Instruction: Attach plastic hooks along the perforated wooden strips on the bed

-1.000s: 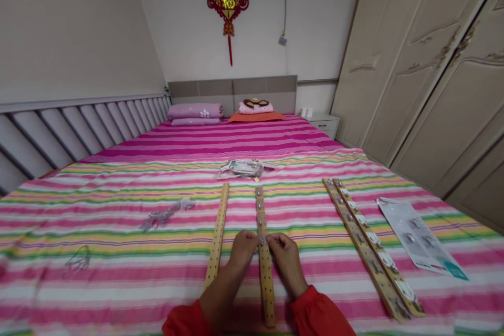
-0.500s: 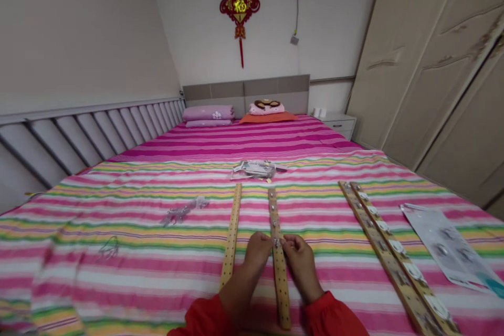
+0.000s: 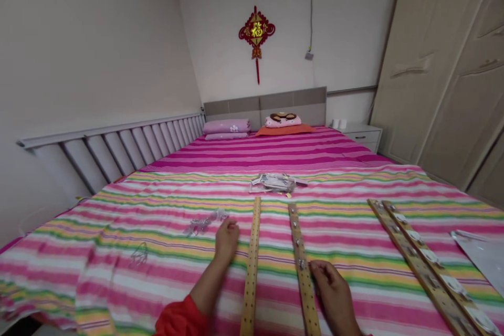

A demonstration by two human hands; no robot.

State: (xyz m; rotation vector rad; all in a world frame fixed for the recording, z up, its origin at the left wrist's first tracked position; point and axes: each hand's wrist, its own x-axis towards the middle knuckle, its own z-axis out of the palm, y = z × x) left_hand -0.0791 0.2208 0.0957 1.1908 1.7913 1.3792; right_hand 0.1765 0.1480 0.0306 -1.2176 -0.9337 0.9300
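Observation:
My left hand (image 3: 227, 239) is just right of a small clear bag of metal pieces (image 3: 202, 222), apart from the wooden strips. Its fingers are curled, and what they hold, if anything, is hidden. My right hand (image 3: 333, 289) pinches at the right edge of a drilled wooden strip (image 3: 309, 296), beside a small shiny metal fitting (image 3: 302, 263); I cannot make out what lies between its fingertips. More such fittings sit along the strip's far half. Between my hands lies a second drilled strip (image 3: 252, 268) with no fittings visible on it.
Two strips with metal fittings and white discs (image 3: 429, 256) lie at the right. Beyond them is a clear plastic packet (image 3: 482, 257). A plastic-wrapped bundle (image 3: 275, 182) lies farther up the striped bedspread (image 3: 177, 273). Thin wire loops (image 3: 139, 254) are at the left.
My left hand has left the fitting on the strip and moved left toward the small bag. My right hand stays beside the strip. The view has shifted left and tilted up slightly.

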